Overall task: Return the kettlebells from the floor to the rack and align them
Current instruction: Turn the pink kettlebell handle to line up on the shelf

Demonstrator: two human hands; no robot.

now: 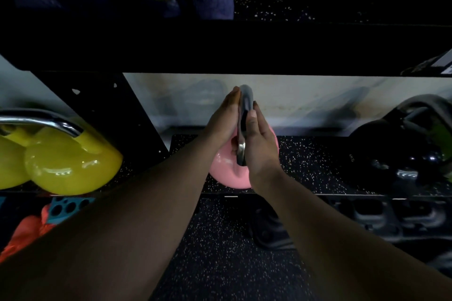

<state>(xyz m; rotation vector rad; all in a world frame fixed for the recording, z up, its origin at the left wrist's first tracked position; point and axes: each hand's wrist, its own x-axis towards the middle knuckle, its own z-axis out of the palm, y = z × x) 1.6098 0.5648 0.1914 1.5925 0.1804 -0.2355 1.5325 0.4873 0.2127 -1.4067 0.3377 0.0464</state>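
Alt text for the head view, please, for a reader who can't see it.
Both hands, left hand and right hand, clasp the metal handle of a pink kettlebell sitting on a speckled rack shelf. Yellow kettlebells sit left, black kettlebells right.

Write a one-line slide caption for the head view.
Both hands, left and right, press the handle of a pink kettlebell on the rack shelf, between yellow and black ones.

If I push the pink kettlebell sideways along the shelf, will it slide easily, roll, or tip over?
The pink kettlebell probably drags rather than slides, since the speckled shelf mat looks rubbery. Its rounded, glossy body could rock or tip. Both hands, left hand and right hand, flank its handle, suggesting weight.
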